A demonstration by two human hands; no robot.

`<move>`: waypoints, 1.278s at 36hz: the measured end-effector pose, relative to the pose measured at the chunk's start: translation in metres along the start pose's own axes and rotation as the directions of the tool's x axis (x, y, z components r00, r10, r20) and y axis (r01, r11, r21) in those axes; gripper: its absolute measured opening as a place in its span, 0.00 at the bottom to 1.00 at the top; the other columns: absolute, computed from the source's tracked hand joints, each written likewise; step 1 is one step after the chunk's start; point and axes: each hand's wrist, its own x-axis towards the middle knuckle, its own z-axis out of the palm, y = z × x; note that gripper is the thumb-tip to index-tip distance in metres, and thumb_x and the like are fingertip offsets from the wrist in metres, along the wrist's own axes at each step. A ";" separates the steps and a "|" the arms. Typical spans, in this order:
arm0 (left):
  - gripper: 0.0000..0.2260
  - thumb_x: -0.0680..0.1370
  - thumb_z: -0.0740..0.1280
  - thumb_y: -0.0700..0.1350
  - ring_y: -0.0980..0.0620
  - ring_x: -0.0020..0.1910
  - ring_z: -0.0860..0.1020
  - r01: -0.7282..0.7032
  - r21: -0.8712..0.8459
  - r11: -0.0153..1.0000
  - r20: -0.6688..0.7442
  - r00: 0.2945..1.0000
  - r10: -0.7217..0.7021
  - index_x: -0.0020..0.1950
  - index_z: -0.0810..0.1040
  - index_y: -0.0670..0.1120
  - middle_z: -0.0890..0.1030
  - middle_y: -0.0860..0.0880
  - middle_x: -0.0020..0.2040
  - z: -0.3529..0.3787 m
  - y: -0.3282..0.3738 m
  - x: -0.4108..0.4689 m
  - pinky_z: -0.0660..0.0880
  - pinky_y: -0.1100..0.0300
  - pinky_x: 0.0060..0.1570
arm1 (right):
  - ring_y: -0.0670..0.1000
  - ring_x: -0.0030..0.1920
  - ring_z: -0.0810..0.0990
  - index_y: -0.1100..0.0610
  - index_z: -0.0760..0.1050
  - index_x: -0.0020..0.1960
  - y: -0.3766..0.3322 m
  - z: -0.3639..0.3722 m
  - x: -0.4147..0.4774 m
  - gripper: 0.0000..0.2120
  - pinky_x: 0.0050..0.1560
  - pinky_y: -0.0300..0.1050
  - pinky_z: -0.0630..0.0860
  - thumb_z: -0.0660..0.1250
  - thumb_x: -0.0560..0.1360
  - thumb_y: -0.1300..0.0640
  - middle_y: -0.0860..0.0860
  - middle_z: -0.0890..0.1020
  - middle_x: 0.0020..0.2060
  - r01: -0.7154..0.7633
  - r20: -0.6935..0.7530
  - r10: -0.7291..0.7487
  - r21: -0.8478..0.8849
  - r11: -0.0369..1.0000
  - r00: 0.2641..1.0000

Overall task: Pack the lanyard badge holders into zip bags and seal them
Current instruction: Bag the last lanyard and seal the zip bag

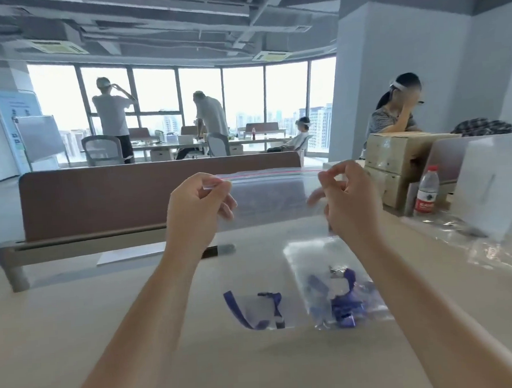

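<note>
Head view is showing both hands raised in front of the brown desk divider (115,198), stretching a clear zip bag (274,198) between them. The left hand (196,208) is pinching the bag's top left corner at the red-lined zip strip, thumb against fingers. The right hand (347,198) is pinching the top right corner the same way, its other fingers curled. The bag is hanging taut above the table (122,334), and the divider is showing through its clear body.

On the divider's near side, a second zip bag (321,267) is lying flat, holding a bunched blue lanyard (343,303) with a metal clip. Also on that near side, a clear badge holder (261,310) with a blue strap is lying flat; whether a bag is enclosing it cannot be told.

Off the divider's right end, a water bottle (425,191) is standing beside stacked cardboard boxes (395,159).
</note>
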 end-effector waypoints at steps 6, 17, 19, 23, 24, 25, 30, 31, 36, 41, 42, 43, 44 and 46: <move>0.03 0.79 0.69 0.42 0.47 0.27 0.79 0.021 -0.108 0.994 0.062 0.998 -0.014 0.50 0.80 0.44 0.83 0.44 0.32 0.076 0.008 0.023 0.70 0.60 0.26 | 0.48 0.28 0.79 0.51 0.72 0.50 0.011 -0.051 0.049 0.05 0.31 0.44 0.74 0.62 0.81 0.50 0.46 0.83 0.29 0.040 -0.135 -0.072 -0.229 0.973 0.988; 0.09 0.76 0.65 0.42 0.51 0.23 0.77 0.081 0.162 0.984 0.158 0.982 -0.107 0.41 0.77 0.38 0.82 0.46 0.29 0.191 -0.103 0.071 0.74 0.58 0.27 | 0.52 0.37 0.82 0.54 0.74 0.49 0.162 -0.047 0.125 0.02 0.31 0.43 0.75 0.65 0.79 0.56 0.51 0.82 0.41 -0.118 -0.122 0.073 -0.413 0.903 0.990; 0.08 0.77 0.64 0.43 0.51 0.24 0.78 0.125 0.192 0.973 0.175 0.972 -0.159 0.42 0.78 0.39 0.82 0.47 0.29 0.206 -0.137 0.080 0.77 0.54 0.32 | 0.49 0.32 0.80 0.56 0.73 0.51 0.202 -0.034 0.127 0.04 0.28 0.40 0.72 0.65 0.79 0.56 0.53 0.82 0.39 -0.186 -0.081 0.168 -0.370 0.910 0.982; 0.08 0.79 0.64 0.46 0.50 0.29 0.79 0.185 0.288 0.940 0.204 0.947 -0.249 0.45 0.78 0.45 0.83 0.50 0.32 0.229 -0.199 0.100 0.71 0.60 0.29 | 0.54 0.32 0.79 0.56 0.72 0.54 0.272 -0.014 0.131 0.07 0.35 0.52 0.78 0.67 0.78 0.59 0.55 0.82 0.35 -0.326 -0.032 0.334 -0.331 0.886 0.942; 0.08 0.80 0.63 0.47 0.50 0.30 0.79 0.196 0.314 0.929 0.209 0.940 -0.269 0.45 0.78 0.46 0.83 0.51 0.33 0.233 -0.212 0.103 0.70 0.60 0.30 | 0.57 0.33 0.80 0.55 0.71 0.53 0.287 -0.011 0.133 0.08 0.36 0.55 0.79 0.68 0.76 0.59 0.55 0.82 0.35 -0.343 -0.022 0.358 -0.348 0.873 0.933; 0.08 0.80 0.63 0.48 0.50 0.32 0.80 0.210 0.341 0.916 0.214 0.932 -0.293 0.45 0.77 0.47 0.83 0.51 0.33 0.237 -0.224 0.106 0.70 0.60 0.31 | 0.57 0.34 0.80 0.52 0.70 0.52 0.299 -0.009 0.133 0.10 0.37 0.56 0.80 0.70 0.75 0.59 0.55 0.82 0.36 -0.355 -0.016 0.376 -0.371 0.858 0.927; 0.10 0.80 0.60 0.47 0.52 0.34 0.78 0.322 0.461 0.827 0.212 0.865 -0.455 0.45 0.78 0.45 0.82 0.53 0.36 0.248 -0.253 0.106 0.71 0.58 0.33 | 0.50 0.37 0.80 0.50 0.70 0.58 0.319 -0.003 0.128 0.19 0.43 0.50 0.79 0.74 0.71 0.57 0.47 0.81 0.35 -0.427 0.005 0.464 -0.383 0.819 0.886; 0.09 0.79 0.61 0.47 0.51 0.36 0.78 0.344 0.478 0.808 0.201 0.853 -0.482 0.47 0.78 0.44 0.82 0.53 0.37 0.249 -0.254 0.106 0.70 0.58 0.33 | 0.49 0.37 0.79 0.53 0.70 0.61 0.318 -0.003 0.126 0.21 0.43 0.48 0.77 0.75 0.71 0.57 0.47 0.80 0.35 -0.439 0.020 0.481 -0.380 0.814 0.876; 0.18 0.77 0.69 0.49 0.45 0.54 0.78 0.443 0.611 0.656 0.150 0.749 -0.645 0.64 0.73 0.47 0.79 0.49 0.57 0.247 -0.248 0.103 0.73 0.55 0.49 | 0.47 0.43 0.79 0.55 0.67 0.70 0.304 -0.009 0.126 0.32 0.48 0.44 0.75 0.76 0.71 0.54 0.46 0.80 0.45 -0.502 0.059 0.592 -0.466 0.728 0.803; 0.27 0.76 0.71 0.50 0.44 0.63 0.74 0.417 0.710 0.568 0.143 0.704 -0.695 0.72 0.67 0.45 0.74 0.44 0.65 0.242 -0.220 0.098 0.74 0.52 0.60 | 0.53 0.55 0.79 0.53 0.65 0.73 0.281 -0.023 0.129 0.33 0.57 0.50 0.75 0.74 0.72 0.51 0.50 0.78 0.61 -0.548 0.112 0.705 -0.549 0.632 0.701; 0.27 0.76 0.71 0.50 0.44 0.64 0.73 0.407 0.726 0.555 0.137 0.704 -0.697 0.72 0.67 0.45 0.73 0.44 0.66 0.241 -0.212 0.098 0.73 0.52 0.61 | 0.52 0.55 0.79 0.53 0.66 0.73 0.276 -0.026 0.130 0.32 0.56 0.49 0.75 0.73 0.73 0.50 0.49 0.77 0.61 -0.543 0.121 0.712 -0.564 0.623 0.691; 0.28 0.76 0.71 0.50 0.45 0.65 0.72 0.394 0.738 0.548 0.136 0.709 -0.692 0.73 0.66 0.46 0.72 0.45 0.67 0.241 -0.205 0.099 0.73 0.52 0.62 | 0.52 0.54 0.79 0.53 0.67 0.71 0.272 -0.028 0.132 0.29 0.55 0.48 0.75 0.72 0.73 0.50 0.48 0.77 0.61 -0.532 0.128 0.711 -0.577 0.620 0.691; 0.29 0.77 0.70 0.51 0.46 0.67 0.71 0.370 0.748 0.551 0.149 0.716 -0.682 0.74 0.65 0.46 0.71 0.46 0.69 0.241 -0.199 0.100 0.71 0.53 0.63 | 0.51 0.54 0.79 0.53 0.69 0.70 0.268 -0.029 0.133 0.27 0.53 0.47 0.75 0.72 0.74 0.50 0.47 0.77 0.61 -0.520 0.130 0.707 -0.588 0.620 0.695; 0.28 0.77 0.70 0.51 0.48 0.69 0.70 0.331 0.758 0.561 0.189 0.712 -0.676 0.75 0.65 0.47 0.70 0.48 0.70 0.241 -0.188 0.104 0.69 0.55 0.66 | 0.49 0.50 0.78 0.53 0.72 0.67 0.264 -0.030 0.137 0.22 0.49 0.44 0.72 0.71 0.74 0.51 0.47 0.78 0.59 -0.506 0.138 0.699 -0.594 0.625 0.702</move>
